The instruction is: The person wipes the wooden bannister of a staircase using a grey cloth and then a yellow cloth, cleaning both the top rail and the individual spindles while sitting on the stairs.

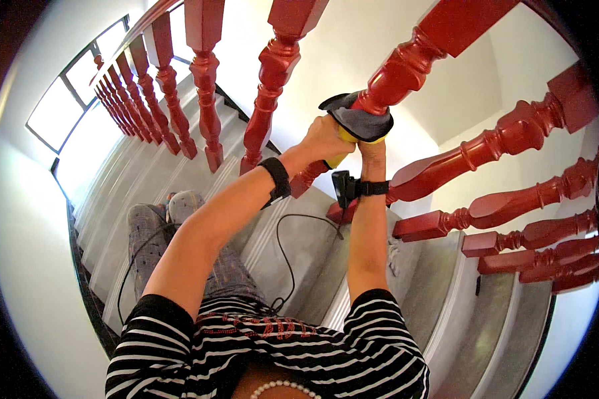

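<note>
A grey and yellow cloth [369, 124] is wrapped around the middle of a red turned baluster [398, 73]. My left hand [325, 138] is closed on the cloth from the left side, and a yellow part shows below its fingers. On the near right side, my right hand [371, 150] presses against the same cloth, its fingers mostly hidden behind the folds. Both arms are stretched forward, with dark straps around the wrists. A small black device [344, 189] sits on the right wrist strap.
More red balusters [266, 100] line the staircase to the left, and others [486, 149] run down the right. Grey steps [319, 266] curve beneath me. A black cable [283, 246] loops near my legs. Windows [60, 113] stand at the far left.
</note>
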Motion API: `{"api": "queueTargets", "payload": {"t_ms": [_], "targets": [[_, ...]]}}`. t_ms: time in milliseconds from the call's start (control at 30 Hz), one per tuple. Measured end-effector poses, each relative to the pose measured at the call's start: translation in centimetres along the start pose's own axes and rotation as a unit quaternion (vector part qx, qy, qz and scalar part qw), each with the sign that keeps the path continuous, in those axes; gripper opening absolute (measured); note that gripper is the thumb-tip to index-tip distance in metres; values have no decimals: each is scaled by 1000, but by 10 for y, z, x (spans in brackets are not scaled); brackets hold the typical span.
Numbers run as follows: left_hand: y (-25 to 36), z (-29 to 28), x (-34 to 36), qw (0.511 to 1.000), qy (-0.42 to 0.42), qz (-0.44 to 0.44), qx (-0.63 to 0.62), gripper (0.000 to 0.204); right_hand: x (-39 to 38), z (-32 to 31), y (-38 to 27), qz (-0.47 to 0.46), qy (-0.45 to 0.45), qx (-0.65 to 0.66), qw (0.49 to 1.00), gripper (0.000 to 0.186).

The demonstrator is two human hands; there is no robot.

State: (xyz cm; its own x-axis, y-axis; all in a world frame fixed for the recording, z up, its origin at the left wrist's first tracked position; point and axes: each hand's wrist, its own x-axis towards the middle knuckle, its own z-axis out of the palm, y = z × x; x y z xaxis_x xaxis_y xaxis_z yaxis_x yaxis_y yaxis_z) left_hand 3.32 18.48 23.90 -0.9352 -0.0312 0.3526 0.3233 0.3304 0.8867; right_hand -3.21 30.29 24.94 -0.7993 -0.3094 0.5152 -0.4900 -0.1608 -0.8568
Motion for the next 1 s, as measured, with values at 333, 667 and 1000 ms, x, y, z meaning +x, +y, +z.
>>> {"api": "queueTargets", "payload": {"t_ms": [333, 667, 1000], "targets": [[-16, 30, -13, 979, 148, 79, 116, 55, -10, 8, 17, -96, 70, -132, 984, 58], [-71, 43, -43, 972, 121, 71, 188, 48, -54, 63, 40, -104, 195, -270, 937, 61], [-94, 48, -65, 987, 139, 36, 68, 48, -93, 55, 68, -27, 144, -216, 965, 55]]}}
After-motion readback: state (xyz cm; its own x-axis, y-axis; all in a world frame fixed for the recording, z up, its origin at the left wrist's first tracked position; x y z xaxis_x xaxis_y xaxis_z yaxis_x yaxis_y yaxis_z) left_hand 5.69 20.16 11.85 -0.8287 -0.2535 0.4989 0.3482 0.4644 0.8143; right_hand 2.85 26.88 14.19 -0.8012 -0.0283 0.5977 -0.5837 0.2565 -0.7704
